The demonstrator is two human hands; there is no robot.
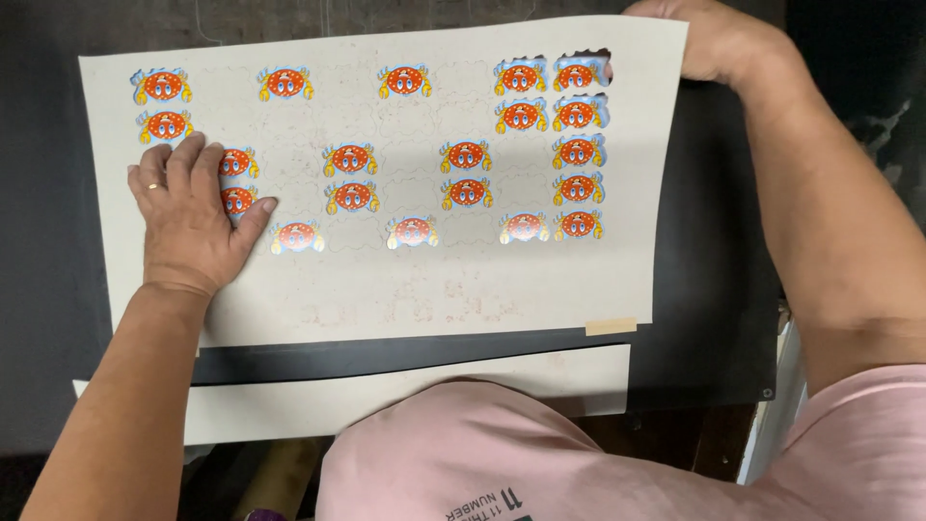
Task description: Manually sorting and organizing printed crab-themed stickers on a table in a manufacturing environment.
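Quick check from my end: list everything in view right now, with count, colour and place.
Sticker sheet: one, pale grey, on the dark mat, covering most of the view.
Crab stickers: roughly two dozen, orange with yellow claws, scattered in rows across the sheet, densest at upper right; some hidden under the left hand.
Tape piece: one, tan, at the sheet's lower right edge.
Dark mat: one, black, beneath the sheet.
Second sheet: one, pale grey, under the mat's near edge.
Ring: one, gold, on a left-hand finger.
Left hand: flat on the sheet's left side, over stickers.
Right hand: gripping the sheet's upper right corner.
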